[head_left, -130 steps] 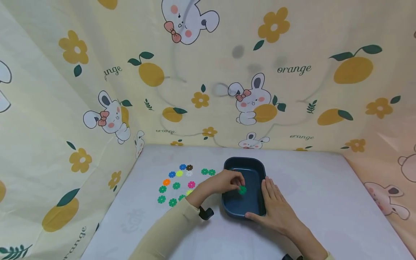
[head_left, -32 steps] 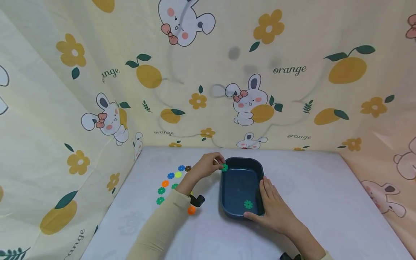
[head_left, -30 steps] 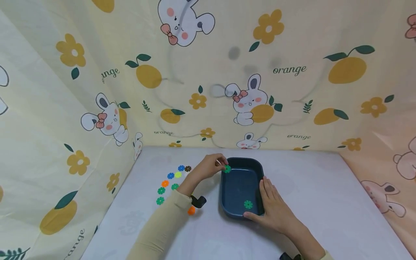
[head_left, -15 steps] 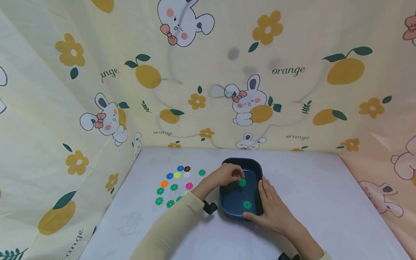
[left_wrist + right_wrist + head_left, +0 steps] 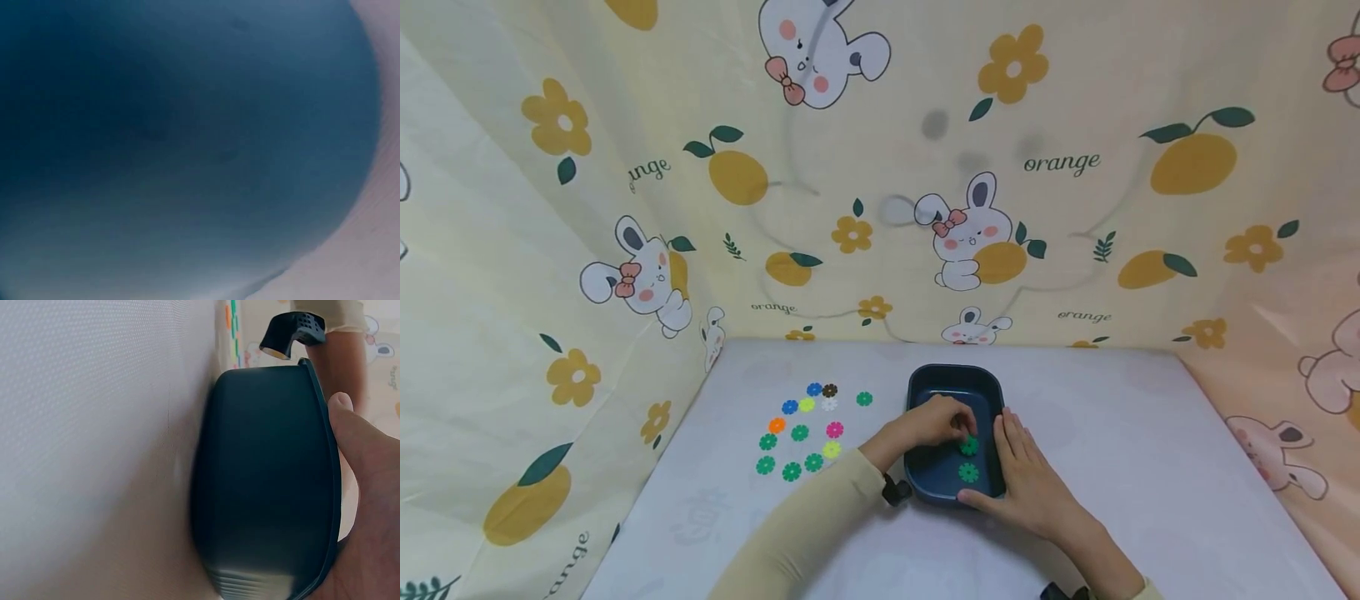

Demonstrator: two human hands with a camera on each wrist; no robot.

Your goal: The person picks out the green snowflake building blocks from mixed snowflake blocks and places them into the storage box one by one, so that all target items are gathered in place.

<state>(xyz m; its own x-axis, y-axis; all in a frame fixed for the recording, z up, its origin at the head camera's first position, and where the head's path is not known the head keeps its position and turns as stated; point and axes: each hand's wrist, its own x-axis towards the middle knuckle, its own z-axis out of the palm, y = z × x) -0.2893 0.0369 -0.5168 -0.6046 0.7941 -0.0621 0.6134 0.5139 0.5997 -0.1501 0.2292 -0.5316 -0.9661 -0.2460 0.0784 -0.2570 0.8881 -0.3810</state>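
Observation:
A dark blue tray (image 5: 955, 492) stands on the white table. Inside it my left hand (image 5: 938, 421) has its fingers curled down at a green flower-shaped disc (image 5: 969, 446), which it pinches. Just below that disc, toward the near end, another green disc (image 5: 968, 472) lies on the tray floor. My right hand (image 5: 1037, 483) rests against the tray's right side with straight fingers, the thumb at the near rim. In the right wrist view the thumb of the right hand (image 5: 369, 469) touches the rim of the tray (image 5: 269, 462). The left wrist view shows only blurred tray wall (image 5: 187, 156).
Left of the tray lie several flower-shaped discs, among them a lone green one (image 5: 864, 399), a pink one (image 5: 835, 430), an orange one (image 5: 777, 426) and a brown one (image 5: 830, 390). A patterned cloth (image 5: 880, 167) hangs behind and beside the table.
My left hand has carried a green disc from left of the tray over its far left rim and down toward the near end. The right hand has stayed at the tray's side.

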